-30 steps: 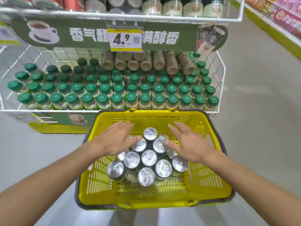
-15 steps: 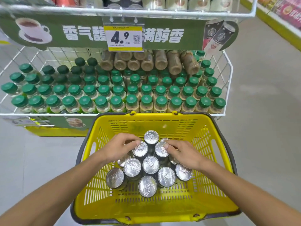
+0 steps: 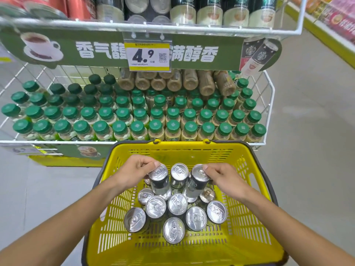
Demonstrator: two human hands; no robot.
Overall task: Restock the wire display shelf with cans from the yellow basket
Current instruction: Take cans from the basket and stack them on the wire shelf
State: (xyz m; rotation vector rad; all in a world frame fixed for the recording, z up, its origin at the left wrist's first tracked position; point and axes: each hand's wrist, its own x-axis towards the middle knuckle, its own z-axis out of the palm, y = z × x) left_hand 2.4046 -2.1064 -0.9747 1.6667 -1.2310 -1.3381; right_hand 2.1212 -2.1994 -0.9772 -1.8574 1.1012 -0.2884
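A yellow basket [image 3: 249, 198] stands in front of me with several silver-topped cans [image 3: 177, 204] upright inside. My left hand [image 3: 134, 171] grips the rim of one dark can [image 3: 159, 179] and holds it raised above the others. My right hand [image 3: 224, 177] grips a second dark can [image 3: 196, 181] the same way, also lifted. Above, the top tier of the white wire display shelf [image 3: 295, 31] holds standing cans [image 3: 209, 12] in a row.
The lower wire tier [image 3: 269, 104] is packed with green-capped bottles [image 3: 155, 127], with brown bottles [image 3: 190, 81] lying at the back. A price tag reading 4.9 [image 3: 148, 56] hangs from the upper rail. Another shelf [image 3: 338, 20] runs along the right of the grey aisle floor.
Both hands came down from open over the cans, closed on one can each, and have lifted those two cans above the rest.
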